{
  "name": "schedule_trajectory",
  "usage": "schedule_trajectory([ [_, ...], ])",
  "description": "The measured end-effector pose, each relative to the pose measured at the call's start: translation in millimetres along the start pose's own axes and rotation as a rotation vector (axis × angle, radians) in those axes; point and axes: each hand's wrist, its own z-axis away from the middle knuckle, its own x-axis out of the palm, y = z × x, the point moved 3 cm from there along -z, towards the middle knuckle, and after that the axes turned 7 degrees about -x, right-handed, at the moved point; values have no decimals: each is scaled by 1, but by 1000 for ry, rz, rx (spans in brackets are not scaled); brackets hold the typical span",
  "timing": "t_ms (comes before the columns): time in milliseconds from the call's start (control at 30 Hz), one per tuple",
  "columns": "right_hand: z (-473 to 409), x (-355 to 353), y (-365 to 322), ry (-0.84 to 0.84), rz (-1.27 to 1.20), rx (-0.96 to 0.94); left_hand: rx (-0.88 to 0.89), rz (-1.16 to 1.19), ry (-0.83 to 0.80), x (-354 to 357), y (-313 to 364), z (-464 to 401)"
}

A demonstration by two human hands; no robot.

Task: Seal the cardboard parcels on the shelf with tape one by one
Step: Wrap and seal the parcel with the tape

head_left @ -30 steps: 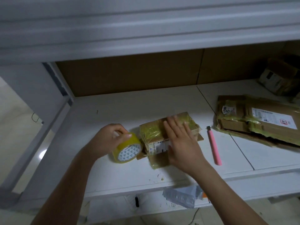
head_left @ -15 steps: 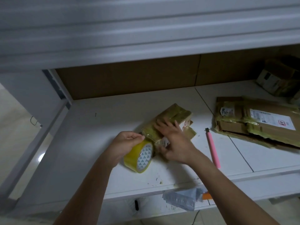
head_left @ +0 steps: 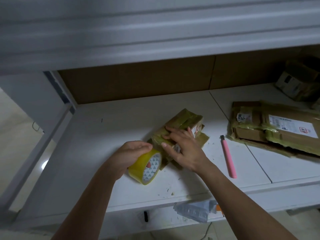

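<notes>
Left hand (head_left: 132, 154) grips the yellow tape roll (head_left: 145, 168), fingers curled over the top, one fingertip showing through the core; roll stands on edge on the white shelf (head_left: 121, 122), tilted, its printed core face turned right toward the small parcel (head_left: 180, 126). Roll sits just beside the parcel's near-left end, touching or nearly so, can't tell which. Right hand (head_left: 184, 147) lies flat on the small parcel, fingers straight and spread, pressing down on the taped top, thumb pointing at the roll. Small parcel lies diagonally mid-shelf, already wrapped in yellowish tape, a white label partly visible under the right hand and at its far-right end. Pink utility knife (head_left: 228, 157) lies on the shelf right of the parcel, apart from it, blade end pointing away from the person. Further right, a large flat parcel (head_left: 277, 130) with a white shipping label, taped, well apart from the hands. Another box (head_left: 297, 80) sits at the back right corner, dim, details unreadable. Crumpled grey plastic bag (head_left: 195, 211) on the lower ledge under the shelf's front edge.
</notes>
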Motion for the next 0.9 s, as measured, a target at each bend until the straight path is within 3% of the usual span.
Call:
schedule_trajectory([
  [167,-2,-4,5,-19,21,-40,-105,-173,77,-1,-8,4],
  [367,-11,7,-3,110,-22,102,-44,-42,214,7,-16,6],
  [900,-12,14,-1,155,-21,71,-44,162,-41,9,-23,16],
])
